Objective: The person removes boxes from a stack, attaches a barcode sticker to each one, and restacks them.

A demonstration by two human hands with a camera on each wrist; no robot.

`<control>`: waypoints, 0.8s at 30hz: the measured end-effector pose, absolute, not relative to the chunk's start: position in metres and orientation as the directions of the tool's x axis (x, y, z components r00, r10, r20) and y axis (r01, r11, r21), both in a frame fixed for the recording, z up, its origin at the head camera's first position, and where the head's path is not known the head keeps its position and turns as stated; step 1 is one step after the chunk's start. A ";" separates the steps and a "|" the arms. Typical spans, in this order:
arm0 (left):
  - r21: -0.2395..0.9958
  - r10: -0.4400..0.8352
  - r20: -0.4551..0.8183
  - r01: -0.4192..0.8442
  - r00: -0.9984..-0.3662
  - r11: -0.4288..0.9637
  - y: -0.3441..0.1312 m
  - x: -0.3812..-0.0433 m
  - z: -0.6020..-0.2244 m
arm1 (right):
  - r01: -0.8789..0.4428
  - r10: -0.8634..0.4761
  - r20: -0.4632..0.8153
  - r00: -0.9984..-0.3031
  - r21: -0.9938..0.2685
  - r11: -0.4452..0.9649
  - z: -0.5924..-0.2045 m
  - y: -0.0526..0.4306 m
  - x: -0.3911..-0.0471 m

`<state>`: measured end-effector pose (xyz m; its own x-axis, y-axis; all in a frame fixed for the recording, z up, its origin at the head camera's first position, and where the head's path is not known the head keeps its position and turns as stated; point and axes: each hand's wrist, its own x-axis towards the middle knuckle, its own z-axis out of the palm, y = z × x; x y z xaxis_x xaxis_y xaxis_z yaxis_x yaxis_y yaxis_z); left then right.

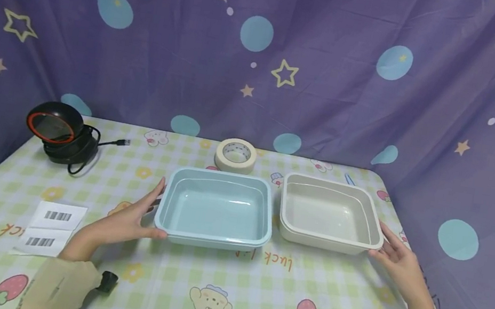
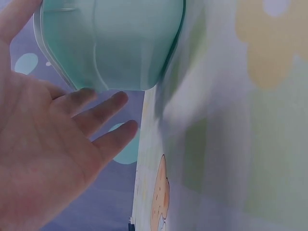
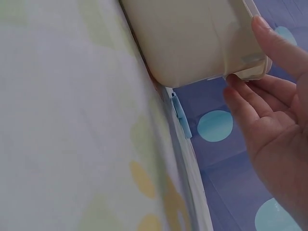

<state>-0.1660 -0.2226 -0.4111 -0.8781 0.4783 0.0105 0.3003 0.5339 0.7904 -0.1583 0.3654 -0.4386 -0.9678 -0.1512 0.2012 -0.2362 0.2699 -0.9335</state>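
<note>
A light blue plastic tub (image 1: 215,209) and an off-white plastic tub (image 1: 328,213) stand side by side on the table, with only bare tub floor showing inside each. At the blue tub's left end is my left hand (image 1: 135,220), its thumb against the front corner and its fingers spread along the side. In the left wrist view those fingers (image 2: 108,113) look nearly straight at the tub's end wall. My right hand (image 1: 402,268) holds the off-white tub by its front right corner. The right wrist view has the thumb (image 3: 274,41) at the rim and fingers bent beneath it.
Behind the blue tub lies a roll of masking tape (image 1: 235,156). A black round device (image 1: 61,133) with a USB cable (image 1: 115,143) stands back left. Sheets of barcode labels (image 1: 50,228) lie at the left. A purple curtain (image 1: 320,123) hangs behind the table.
</note>
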 end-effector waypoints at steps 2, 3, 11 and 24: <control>0.793 0.478 0.019 0.304 -0.878 0.528 -0.223 -0.166 -0.412 | -0.231 -0.148 0.196 -0.969 -0.933 0.277 -0.438 0.365 -0.158; 0.788 0.480 0.029 0.315 -0.877 0.529 -0.223 -0.167 -0.413 | -0.228 -0.147 0.193 -0.970 -0.932 0.281 -0.438 0.365 -0.157; 0.730 0.455 0.027 0.328 -0.890 0.599 -0.222 -0.165 -0.411 | -0.203 -0.140 0.162 -0.977 -0.906 0.371 -0.435 0.364 -0.157; 0.742 0.388 -0.051 0.226 -0.920 0.632 -0.231 -0.169 -0.407 | -0.212 -0.112 0.183 -0.977 -0.906 0.366 -0.432 0.364 -0.157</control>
